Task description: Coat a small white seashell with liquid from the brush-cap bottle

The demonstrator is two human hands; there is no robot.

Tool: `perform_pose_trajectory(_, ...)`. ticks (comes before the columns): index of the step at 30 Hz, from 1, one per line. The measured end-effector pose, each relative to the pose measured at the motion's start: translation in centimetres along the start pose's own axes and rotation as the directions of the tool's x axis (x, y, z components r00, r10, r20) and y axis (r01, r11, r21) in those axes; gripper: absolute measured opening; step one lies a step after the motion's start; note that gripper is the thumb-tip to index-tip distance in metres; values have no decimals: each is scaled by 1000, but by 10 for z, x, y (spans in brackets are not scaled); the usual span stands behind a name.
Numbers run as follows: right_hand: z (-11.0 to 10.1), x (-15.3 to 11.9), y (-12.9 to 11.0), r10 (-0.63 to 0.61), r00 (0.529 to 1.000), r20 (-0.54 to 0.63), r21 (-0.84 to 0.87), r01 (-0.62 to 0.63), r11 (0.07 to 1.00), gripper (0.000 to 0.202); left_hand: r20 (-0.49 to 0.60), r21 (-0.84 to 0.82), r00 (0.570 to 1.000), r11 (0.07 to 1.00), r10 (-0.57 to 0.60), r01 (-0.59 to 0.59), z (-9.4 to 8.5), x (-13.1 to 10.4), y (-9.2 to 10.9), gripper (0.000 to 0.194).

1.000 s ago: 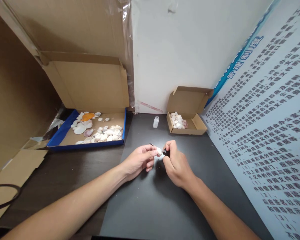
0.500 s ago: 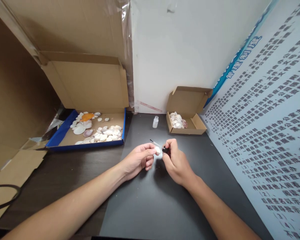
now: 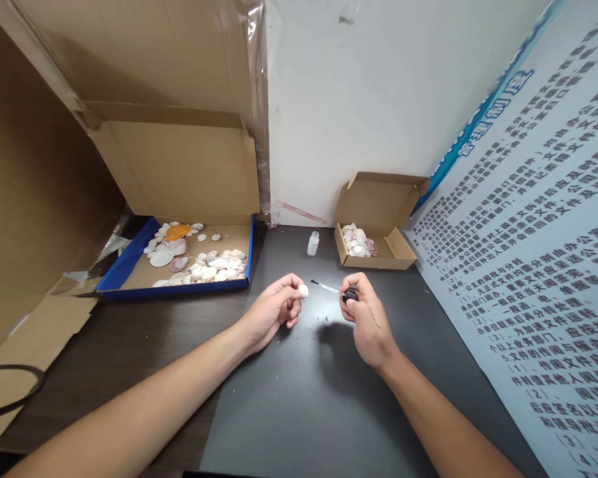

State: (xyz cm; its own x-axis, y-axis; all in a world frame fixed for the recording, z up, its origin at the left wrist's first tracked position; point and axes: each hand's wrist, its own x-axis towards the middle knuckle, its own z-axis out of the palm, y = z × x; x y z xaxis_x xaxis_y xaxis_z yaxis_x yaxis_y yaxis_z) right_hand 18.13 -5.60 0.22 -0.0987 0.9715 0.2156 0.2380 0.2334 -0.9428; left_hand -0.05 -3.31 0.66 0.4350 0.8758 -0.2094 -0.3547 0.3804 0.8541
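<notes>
My left hand (image 3: 275, 309) pinches a small white seashell (image 3: 303, 291) between thumb and fingers. To its right, my right hand (image 3: 366, 317) is closed round the black cap of a small applicator brush (image 3: 329, 287). The brush's clear stem points left and its dark tip stops just short of the shell, not touching it. Beyond both hands a small glass bottle (image 3: 312, 244) stands upright and uncapped, with whitish contents. A few tiny crumbs lie on the dark tabletop (image 3: 299, 398) below the hands.
On the left, an open blue-edged cardboard box (image 3: 179, 290) holds many shells and one orange piece. A smaller open cardboard box (image 3: 379, 263) with white shells stands at the back right. A white wall rises behind, and a printed board (image 3: 553, 219) leans along the right side.
My right hand has moved right with the brush, so its tip is now apart from the shell. My left hand has shifted slightly left, still holding the shell.
</notes>
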Motion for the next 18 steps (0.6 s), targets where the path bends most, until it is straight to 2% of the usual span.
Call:
perform_pose_trajectory(4, 1, 1, -4, 33, 999, 40, -172, -26, 985, 11, 2, 4, 1000, 1000, 2, -2, 0, 0, 0, 9)
perform_pose_trajectory(6, 1, 2, -6, 57, 998, 13, -243, -52, 969, 11, 0, 5, 1000, 1000, 4, -4, -1, 0, 0, 8)
perform_pose_trajectory(10, -1, 3, -6, 18, 998, -58, -107, -25, 994, 11, 10, -10, 1000, 1000, 17, -17, -1, 0, -1, 8)
perform_pose_trajectory(12, 0, 3, -5, 14, 1000, -21, -62, -15, 998, 10, 9, -17, 1000, 1000, 19, -19, -1, 0, -1, 9)
perform_pose_trajectory(15, 0, 2, -3, 37, 998, 54, -106, -31, 994, 10, 1, -22, 1000, 1000, 8, -8, 0, 0, 0, 10)
perform_pose_trajectory(18, 1, 2, -3, 46, 996, 79, -119, -36, 992, 10, -3, -32, 1000, 999, 0, 0, 0, 0, 0, 9)
